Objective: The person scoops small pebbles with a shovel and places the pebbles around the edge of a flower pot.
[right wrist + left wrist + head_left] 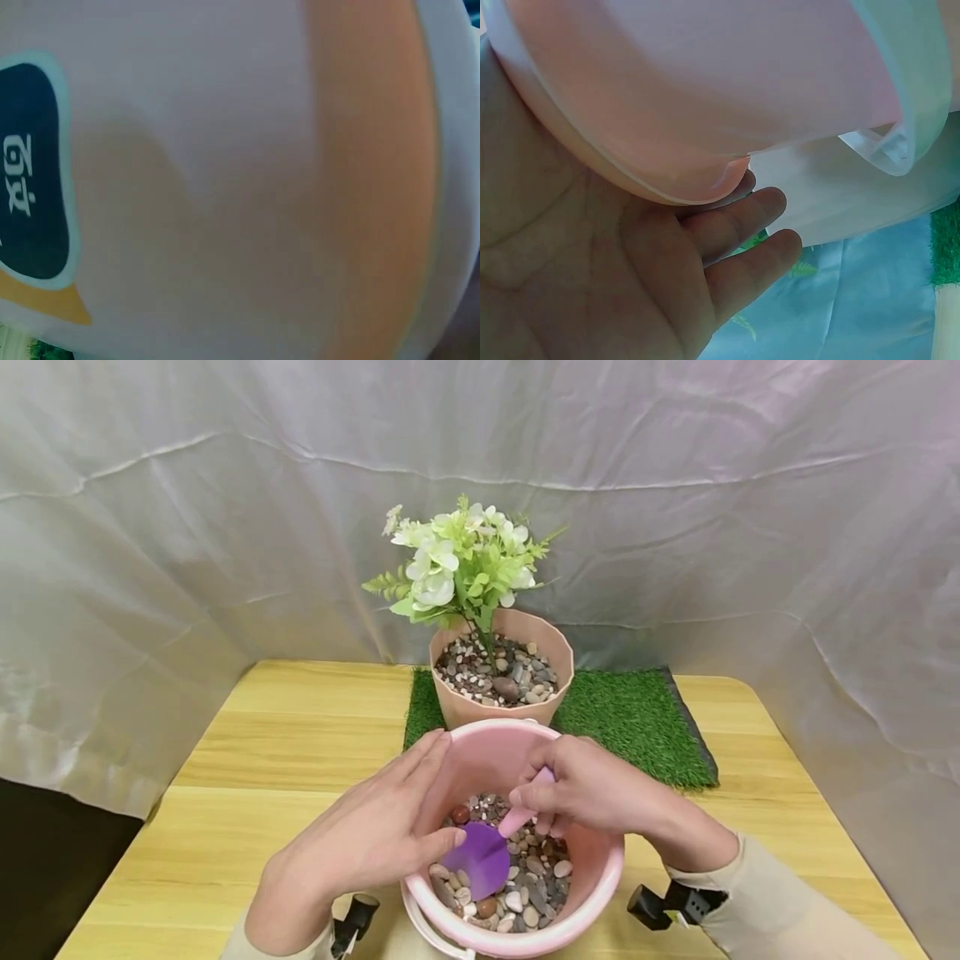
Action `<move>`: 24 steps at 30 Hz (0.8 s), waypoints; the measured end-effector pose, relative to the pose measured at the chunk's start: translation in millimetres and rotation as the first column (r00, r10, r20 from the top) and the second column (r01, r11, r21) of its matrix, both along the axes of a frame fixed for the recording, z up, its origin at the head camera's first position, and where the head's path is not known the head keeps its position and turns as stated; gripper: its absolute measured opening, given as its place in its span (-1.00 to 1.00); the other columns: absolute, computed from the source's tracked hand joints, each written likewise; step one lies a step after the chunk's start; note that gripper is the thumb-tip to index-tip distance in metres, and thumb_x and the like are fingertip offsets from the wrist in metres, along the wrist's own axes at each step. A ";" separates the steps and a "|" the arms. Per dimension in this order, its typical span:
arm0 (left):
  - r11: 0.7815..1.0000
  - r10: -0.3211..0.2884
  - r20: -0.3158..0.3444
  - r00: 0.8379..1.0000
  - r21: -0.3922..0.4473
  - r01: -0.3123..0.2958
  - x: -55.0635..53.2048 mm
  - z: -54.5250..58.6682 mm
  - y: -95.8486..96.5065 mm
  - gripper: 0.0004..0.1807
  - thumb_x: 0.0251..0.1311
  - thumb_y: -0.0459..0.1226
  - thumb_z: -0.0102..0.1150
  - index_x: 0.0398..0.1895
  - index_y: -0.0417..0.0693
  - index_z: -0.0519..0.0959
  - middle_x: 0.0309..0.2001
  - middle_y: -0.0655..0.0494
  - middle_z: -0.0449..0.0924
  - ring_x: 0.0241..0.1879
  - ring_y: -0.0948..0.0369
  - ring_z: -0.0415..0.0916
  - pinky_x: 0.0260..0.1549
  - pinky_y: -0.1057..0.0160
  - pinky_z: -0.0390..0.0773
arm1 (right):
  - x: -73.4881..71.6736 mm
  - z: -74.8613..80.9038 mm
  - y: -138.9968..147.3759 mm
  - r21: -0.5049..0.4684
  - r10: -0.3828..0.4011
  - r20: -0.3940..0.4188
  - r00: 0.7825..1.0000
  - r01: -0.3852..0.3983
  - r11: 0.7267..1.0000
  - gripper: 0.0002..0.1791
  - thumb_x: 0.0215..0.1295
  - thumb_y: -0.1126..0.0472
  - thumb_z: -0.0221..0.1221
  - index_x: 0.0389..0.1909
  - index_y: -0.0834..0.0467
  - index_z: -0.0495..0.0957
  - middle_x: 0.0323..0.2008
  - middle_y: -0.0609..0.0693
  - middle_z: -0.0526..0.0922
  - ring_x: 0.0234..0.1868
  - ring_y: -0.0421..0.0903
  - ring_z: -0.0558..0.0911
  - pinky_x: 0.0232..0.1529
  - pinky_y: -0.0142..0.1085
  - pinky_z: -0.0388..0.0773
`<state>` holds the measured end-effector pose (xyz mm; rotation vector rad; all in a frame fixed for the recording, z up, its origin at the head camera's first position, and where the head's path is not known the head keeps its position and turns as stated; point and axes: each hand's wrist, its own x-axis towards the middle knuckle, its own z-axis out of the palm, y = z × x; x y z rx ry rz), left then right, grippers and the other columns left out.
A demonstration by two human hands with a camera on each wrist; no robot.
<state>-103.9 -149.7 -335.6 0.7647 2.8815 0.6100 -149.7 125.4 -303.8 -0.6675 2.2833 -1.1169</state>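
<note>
A pink bucket [596, 906] with pebbles [532, 885] in its bottom stands at the table's near side. My left hand [367, 827] holds its left rim, thumb reaching inside and the other fingers nearly straight along the outer wall. In the left wrist view, the palm and fingertips [769, 202] show below the bucket's lip. My right hand [581, 789] reaches over the right rim and grips the pink handle of a toy shovel [480, 860]. The shovel's purple blade lies against the pebbles, close by my left thumb. In the right wrist view, the bucket's outer wall [225, 187] hides that hand's fingers.
Right behind the bucket, a flowerpot [495, 710] stands on a green turf mat [630, 718], holding pebbles and a white-flowered plant [465, 560]. The wooden table [300, 735] is enclosed by grey cloth [300, 527]. The bucket's white carrying handle [431, 939] hangs at its near left.
</note>
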 end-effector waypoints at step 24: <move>1.000 0.016 0.007 1.000 -0.002 -0.016 0.8 0.0 -0.2 0.14 0.34 0.19 0.24 0.74 -0.04 -0.16 0.73 -0.03 -0.25 0.67 0.00 -0.05 0.60 -0.05 0.16 | -5.9 5.9 14.2 -0.112 -0.037 0.142 0.989 0.053 0.992 -0.73 0.51 0.17 0.23 -0.26 0.34 0.65 -0.42 0.15 0.82 -0.53 -0.01 0.77 -0.47 -0.10 0.79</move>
